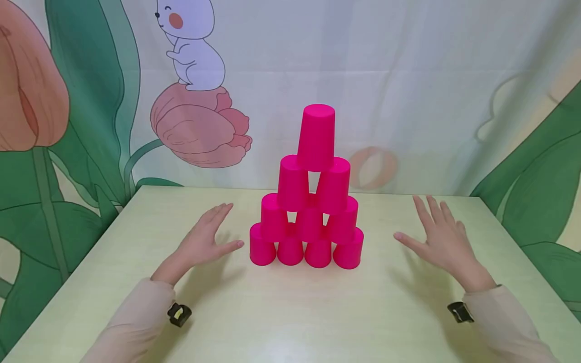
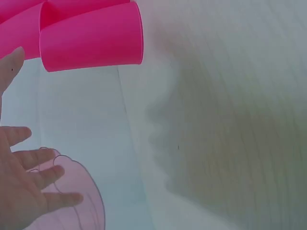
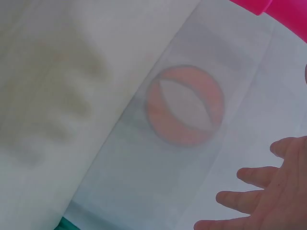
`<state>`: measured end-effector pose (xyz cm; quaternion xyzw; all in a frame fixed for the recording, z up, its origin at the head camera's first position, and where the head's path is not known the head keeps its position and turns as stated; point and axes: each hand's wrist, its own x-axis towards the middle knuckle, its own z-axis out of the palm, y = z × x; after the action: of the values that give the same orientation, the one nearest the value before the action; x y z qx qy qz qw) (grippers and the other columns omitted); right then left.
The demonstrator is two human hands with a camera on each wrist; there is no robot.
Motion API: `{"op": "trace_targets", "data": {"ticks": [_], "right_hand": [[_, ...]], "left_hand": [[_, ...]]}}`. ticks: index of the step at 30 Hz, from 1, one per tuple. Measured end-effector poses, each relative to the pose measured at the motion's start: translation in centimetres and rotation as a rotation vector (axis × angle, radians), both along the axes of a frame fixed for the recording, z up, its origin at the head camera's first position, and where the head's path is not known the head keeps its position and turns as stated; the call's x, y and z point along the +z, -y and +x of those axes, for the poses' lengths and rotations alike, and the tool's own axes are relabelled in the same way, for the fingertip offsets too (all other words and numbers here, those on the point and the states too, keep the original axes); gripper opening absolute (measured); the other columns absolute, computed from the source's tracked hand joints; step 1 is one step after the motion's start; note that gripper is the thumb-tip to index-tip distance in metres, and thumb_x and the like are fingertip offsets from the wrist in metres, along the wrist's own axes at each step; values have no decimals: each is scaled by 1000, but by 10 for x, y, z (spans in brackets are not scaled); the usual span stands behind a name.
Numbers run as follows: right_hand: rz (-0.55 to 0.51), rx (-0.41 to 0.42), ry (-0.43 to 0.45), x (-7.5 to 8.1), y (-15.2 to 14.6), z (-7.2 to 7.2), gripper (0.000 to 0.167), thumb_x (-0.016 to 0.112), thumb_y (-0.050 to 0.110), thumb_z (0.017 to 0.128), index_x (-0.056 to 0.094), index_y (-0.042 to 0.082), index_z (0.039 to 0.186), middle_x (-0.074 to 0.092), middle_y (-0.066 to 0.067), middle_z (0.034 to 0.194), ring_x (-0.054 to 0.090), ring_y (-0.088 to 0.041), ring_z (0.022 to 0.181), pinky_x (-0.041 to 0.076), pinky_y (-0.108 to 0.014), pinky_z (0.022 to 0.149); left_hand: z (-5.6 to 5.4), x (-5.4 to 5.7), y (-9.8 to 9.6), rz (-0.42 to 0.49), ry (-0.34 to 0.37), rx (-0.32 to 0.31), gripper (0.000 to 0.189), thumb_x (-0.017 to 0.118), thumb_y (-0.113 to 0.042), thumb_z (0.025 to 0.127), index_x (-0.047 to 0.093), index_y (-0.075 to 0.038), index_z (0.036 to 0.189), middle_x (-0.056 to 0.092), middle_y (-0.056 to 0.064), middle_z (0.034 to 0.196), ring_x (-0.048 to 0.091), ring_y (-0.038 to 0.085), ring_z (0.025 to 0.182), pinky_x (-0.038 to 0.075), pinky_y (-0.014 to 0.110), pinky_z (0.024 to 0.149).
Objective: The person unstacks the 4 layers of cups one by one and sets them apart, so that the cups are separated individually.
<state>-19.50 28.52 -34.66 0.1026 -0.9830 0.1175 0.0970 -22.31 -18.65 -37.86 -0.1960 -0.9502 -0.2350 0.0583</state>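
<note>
A pyramid of upside-down pink cups stands on the table, with a single top cup (image 1: 317,138) over rows that widen downward. My left hand (image 1: 201,242) hovers to the left of the stack, fingers spread and touching nothing; its thumb points toward the bottom-left cup (image 1: 262,245). To the right, my right hand (image 1: 438,239) is held apart from the cups, fingers extended and holding nothing. In the left wrist view, a pink cup (image 2: 93,37) lies beyond the spread left hand (image 2: 24,182). Only a corner of the pink cups (image 3: 292,14) shows in the right wrist view, above the right hand (image 3: 273,191).
The pale wooden table (image 1: 290,317) carries the stack near its middle. Behind its far edge hangs a curtain (image 1: 408,75) printed with flowers, leaves and a white animal. Black wrist cameras sit at the left sleeve (image 1: 140,307) and right sleeve (image 1: 504,312).
</note>
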Motion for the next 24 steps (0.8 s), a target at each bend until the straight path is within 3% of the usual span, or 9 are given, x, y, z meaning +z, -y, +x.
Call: {"op": "trace_targets", "data": {"ticks": [4, 10, 20, 24], "right_hand": [[-22, 27, -9, 10, 7, -5, 91, 51, 58, 83, 6, 10, 147, 9, -27, 147, 7, -52, 129, 15, -74, 86], [-140, 92, -8, 26, 19, -11, 85, 52, 50, 87, 6, 10, 147, 10, -24, 148, 11, -46, 132, 16, -68, 93], [-319, 215, -47, 59, 45, -24, 75, 54, 37, 89, 13, 11, 146, 17, -14, 149, 16, -34, 135, 18, -58, 102], [-367, 218, -32, 72, 56, -27, 72, 53, 38, 90, 16, 15, 146, 19, -9, 149, 18, -29, 135, 21, -56, 102]], "left_hand": [[-8, -3, -4, 131, 72, -75, 81, 68, -38, 79, 28, -7, 142, 33, 14, 142, 28, 34, 130, 28, 55, 100], [-15, -6, -12, 243, 109, -195, 68, 69, -28, 80, 39, -5, 136, 44, 13, 135, 42, 35, 120, 39, 53, 91], [-21, -12, -19, 310, 214, -234, 56, 64, -23, 85, 44, -3, 133, 54, 14, 123, 51, 36, 109, 45, 47, 83], [-21, -12, -21, 309, 230, -229, 51, 63, -23, 85, 48, -3, 129, 56, 12, 121, 52, 35, 107, 47, 45, 82]]}}
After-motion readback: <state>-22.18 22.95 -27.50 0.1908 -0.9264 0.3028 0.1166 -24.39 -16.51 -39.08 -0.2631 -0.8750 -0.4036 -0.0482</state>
